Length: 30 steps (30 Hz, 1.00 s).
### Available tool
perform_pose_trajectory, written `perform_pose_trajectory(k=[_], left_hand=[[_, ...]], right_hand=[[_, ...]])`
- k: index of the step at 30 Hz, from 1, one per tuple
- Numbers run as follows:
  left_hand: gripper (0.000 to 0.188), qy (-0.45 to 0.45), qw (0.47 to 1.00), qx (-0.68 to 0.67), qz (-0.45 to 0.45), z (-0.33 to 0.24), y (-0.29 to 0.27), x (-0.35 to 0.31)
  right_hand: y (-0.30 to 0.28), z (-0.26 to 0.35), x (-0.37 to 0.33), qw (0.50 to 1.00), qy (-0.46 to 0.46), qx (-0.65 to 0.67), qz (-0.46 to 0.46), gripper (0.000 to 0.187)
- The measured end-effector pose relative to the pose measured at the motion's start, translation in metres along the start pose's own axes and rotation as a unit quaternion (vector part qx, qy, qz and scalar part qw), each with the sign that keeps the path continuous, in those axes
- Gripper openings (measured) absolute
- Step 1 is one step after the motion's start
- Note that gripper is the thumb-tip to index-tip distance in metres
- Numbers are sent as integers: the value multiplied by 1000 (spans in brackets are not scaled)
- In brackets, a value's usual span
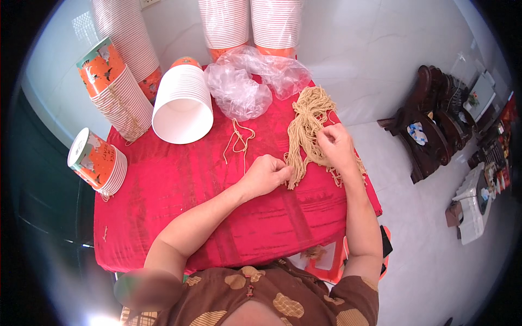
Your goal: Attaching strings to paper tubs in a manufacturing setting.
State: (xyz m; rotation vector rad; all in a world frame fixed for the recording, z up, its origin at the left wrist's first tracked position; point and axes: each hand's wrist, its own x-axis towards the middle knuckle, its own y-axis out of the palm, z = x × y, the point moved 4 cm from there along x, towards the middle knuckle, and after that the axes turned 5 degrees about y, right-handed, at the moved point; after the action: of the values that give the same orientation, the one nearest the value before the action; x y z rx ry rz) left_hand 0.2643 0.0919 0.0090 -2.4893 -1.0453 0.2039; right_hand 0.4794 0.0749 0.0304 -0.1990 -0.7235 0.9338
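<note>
A bundle of tan cord [305,122] lies at the right end of the red-covered table, gathered near its top and spreading into strands below. My right hand [337,144] is over its right side, thumb and fingertips pinched on the strands. Beside its lower left end, my left hand [267,175] is closed, its fingertips pinching at the cord ends; exactly how many strands it holds is hidden. A loose length of cord [239,141] lies looped on the cloth just beyond my left hand.
Stacked white-and-orange paper buckets [182,111] stand at the back left, with a cord-tied stack [122,103] and a shorter one [100,163] farther left. Crumpled clear plastic [239,89] lies behind. An orange container [326,263] is below the front edge; dark wooden chairs [429,125] stand right.
</note>
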Motion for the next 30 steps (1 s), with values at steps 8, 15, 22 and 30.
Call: perform_pose_trajectory(k=[8, 15, 22, 30], left_hand=[[40, -34, 986, 126, -100, 2, -27, 1], [35, -14, 979, 176, -103, -11, -50, 2], [26, 37, 969, 213, -122, 11, -54, 25], [25, -105, 990, 85, -48, 15, -36, 69]], right_hand=[[29, 19, -22, 969, -183, -66, 152, 16], [33, 7, -18, 969, -158, -111, 153, 20], [46, 11, -20, 969, -167, -88, 158, 18], [45, -3, -19, 965, -175, -70, 182, 17]])
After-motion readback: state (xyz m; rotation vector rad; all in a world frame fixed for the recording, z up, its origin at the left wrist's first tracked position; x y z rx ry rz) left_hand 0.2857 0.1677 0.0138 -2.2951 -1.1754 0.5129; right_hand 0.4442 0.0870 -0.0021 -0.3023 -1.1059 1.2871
